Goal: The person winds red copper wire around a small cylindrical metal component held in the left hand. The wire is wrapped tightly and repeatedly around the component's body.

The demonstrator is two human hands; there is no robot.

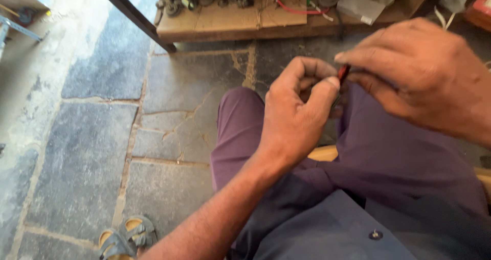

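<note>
My left hand (296, 111) is curled in front of me above my lap, thumb and fingers pinched on a small dark part with a red wire (343, 73). My right hand (419, 76) comes in from the right and pinches the same red wire at its tip. Most of the small part is hidden between the fingers. Both hands hover over my purple trousers (388, 152).
A low wooden board (245, 22) at the top carries dark metal parts, red wires and a white plastic piece. The floor is cracked grey stone slabs (92, 157). A sandalled foot (125, 237) shows at the bottom left. A dark metal bar (135, 14) slants at upper left.
</note>
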